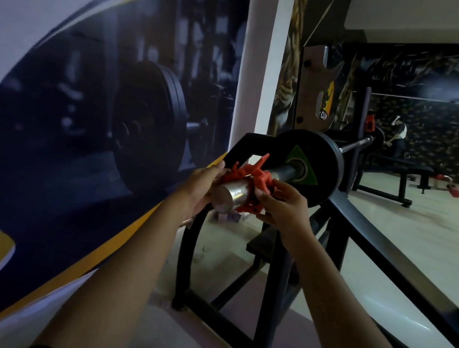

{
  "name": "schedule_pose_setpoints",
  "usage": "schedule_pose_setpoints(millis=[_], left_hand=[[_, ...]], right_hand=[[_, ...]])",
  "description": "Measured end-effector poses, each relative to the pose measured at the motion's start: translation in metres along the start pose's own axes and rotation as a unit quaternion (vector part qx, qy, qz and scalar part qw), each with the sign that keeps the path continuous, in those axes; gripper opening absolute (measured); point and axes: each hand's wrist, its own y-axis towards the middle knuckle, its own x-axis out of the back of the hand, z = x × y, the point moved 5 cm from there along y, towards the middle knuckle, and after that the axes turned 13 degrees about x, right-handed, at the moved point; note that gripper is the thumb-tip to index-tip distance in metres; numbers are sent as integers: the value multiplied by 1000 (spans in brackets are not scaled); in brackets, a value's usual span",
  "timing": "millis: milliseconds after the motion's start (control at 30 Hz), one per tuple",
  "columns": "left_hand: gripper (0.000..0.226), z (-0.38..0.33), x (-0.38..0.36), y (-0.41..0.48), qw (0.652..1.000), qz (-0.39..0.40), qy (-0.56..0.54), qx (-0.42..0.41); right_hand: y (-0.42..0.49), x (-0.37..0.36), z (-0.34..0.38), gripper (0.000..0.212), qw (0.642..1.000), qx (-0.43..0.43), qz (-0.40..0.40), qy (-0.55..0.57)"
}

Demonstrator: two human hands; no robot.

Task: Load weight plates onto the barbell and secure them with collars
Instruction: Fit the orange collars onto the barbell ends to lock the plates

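Two hands, both ours, meet at the near end of the barbell [356, 145], and between them is a red-orange plastic collar [248, 173]. The collar sits around the steel sleeve [285, 172], close to its cut end, whose round shiny face points toward us. Our left hand [202, 187] comes from the left side, and its fingers are curled on the left wing of the collar and grasp it. Our right hand [285, 210] comes from the right, and its thumb and fingers pinch the right part of the collar, with the fingertips bent around the plastic. We cannot tell if the clamp lever of the collar is locked, because the picture is a little blurred there. One black weight plate [326, 165] with a green triangle label is already on the sleeve, further in. The collar does not touch it, and a short piece of bare steel shows between them. The barbell lies across a black steel rack [276, 271], which stands on the pale floor [411, 232]. On our left there is a wall mural [97, 110] that shows a loaded barbell in dark colours with a yellow border. Far behind, near the other end of the bar, we see a second red collar [369, 124], a flat bench [398, 166] and a person [399, 134], small and blurred.
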Motion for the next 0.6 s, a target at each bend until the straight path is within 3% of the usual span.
schedule_pose_setpoints(millis=[300,500,600], left_hand=[[33,-17,-47,105,993,45,97,42],[25,-24,-86,153,987,101,120,31],[43,-28,-102,171,977,103,185,26]], right_hand=[[63,39,-33,33,997,5,-68,22],[97,65,-57,41,984,-38,-173,32],[108,72,-64,37,976,-40,-214,13]])
